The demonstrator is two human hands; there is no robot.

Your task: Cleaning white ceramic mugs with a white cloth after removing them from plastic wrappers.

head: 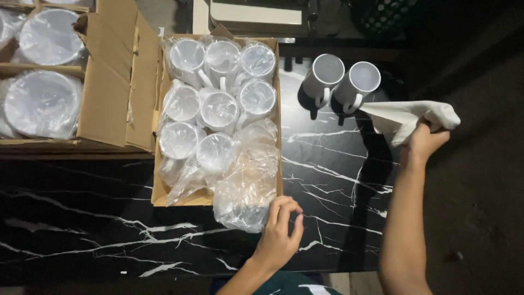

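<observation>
A black table (82, 229) with white marble veins fills the near part of the view. On its far left sits a big carton (112, 82) with its flap open, holding stacks of white plates (43, 104) wrapped in clear plastic. Just right of it, touching its flap, stands a narrower box (161, 192) packed with white mugs (218, 109), each in its own clear bag, standing mouth up in rows of three. The far rows are full. The near right corner of the box holds only crumpled empty bags (248, 186), which spill over the near rim onto the table.

Right of the box, at the far side of the table, two bare mugs (341, 79) stand touching side by side, handles turned toward the near side.

A white cloth (404, 117) hangs just right of those two mugs, one corner nearly reaching the right mug. The right hand (424, 143) is closed tightly around the bunched end of the cloth, lifted above the table's right edge.

The left hand (281, 232) rests at the near right corner of the box, fingers curled with the tips pinched on the edge of the spilled plastic.
</observation>
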